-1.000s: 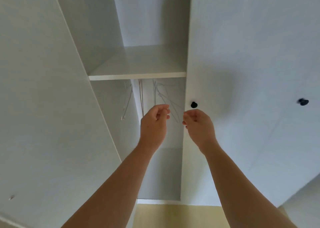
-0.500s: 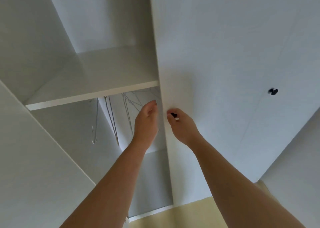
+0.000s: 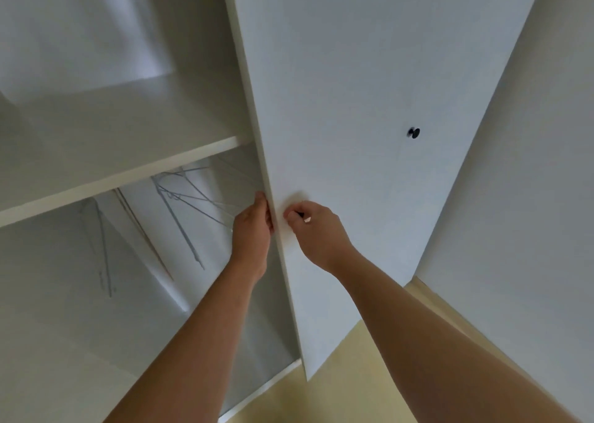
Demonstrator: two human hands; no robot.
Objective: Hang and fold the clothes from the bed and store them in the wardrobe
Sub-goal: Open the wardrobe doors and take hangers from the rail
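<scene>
The right hand (image 3: 316, 233) pinches the knob (image 3: 300, 214) of the wardrobe door (image 3: 337, 101). The left hand (image 3: 252, 230) lies against that door's edge, and its grip cannot be told. Hangers (image 3: 186, 204) hang under the shelf (image 3: 96, 152) inside.

Single head-worn view, close to the wardrobe (image 3: 64, 310), facing forward into it; tilted frame takes in shelf (image 3: 112, 178) at left, door (image 3: 337, 101) centre, floor (image 3: 353, 390) below.

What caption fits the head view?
Right hand pinches a knob; left hand holds the door edge beside wire hangers.
</scene>
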